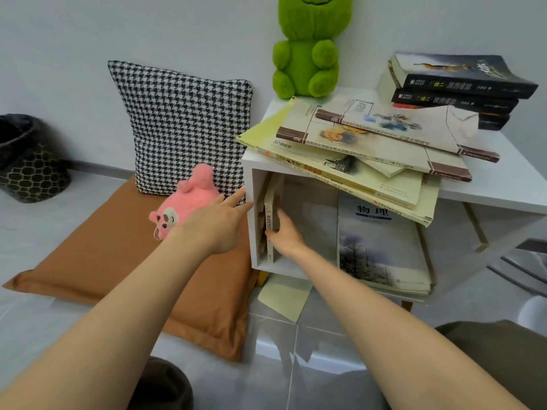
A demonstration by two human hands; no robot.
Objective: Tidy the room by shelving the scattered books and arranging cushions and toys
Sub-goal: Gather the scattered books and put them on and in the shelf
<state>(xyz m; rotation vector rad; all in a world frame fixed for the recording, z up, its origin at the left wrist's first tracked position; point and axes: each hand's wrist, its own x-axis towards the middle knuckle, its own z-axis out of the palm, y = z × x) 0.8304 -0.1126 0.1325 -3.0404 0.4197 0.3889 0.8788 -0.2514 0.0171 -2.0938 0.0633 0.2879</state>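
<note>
Brace shelf (247, 184) with left hand (219, 223), fingers straight against its outer side; with right hand (285, 233) gripping upright book (270, 220), press leftward against neighbours (261, 223) (spine outward).

Right hand (285, 233) grips upright book (270, 223) in white shelf (503, 182) cubby, centre. Left hand (219, 224), fingers straight, touches shelf's outer wall, 9 o'clock of book. Book pile (370, 149) on top, 2 o'clock. Green plush (307, 51) at 12.

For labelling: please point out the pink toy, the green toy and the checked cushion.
pink toy (191, 195): head view, furry back.
green toy (306, 59): head view, belly.
checked cushion (183, 122): head view, centre of front.
</note>
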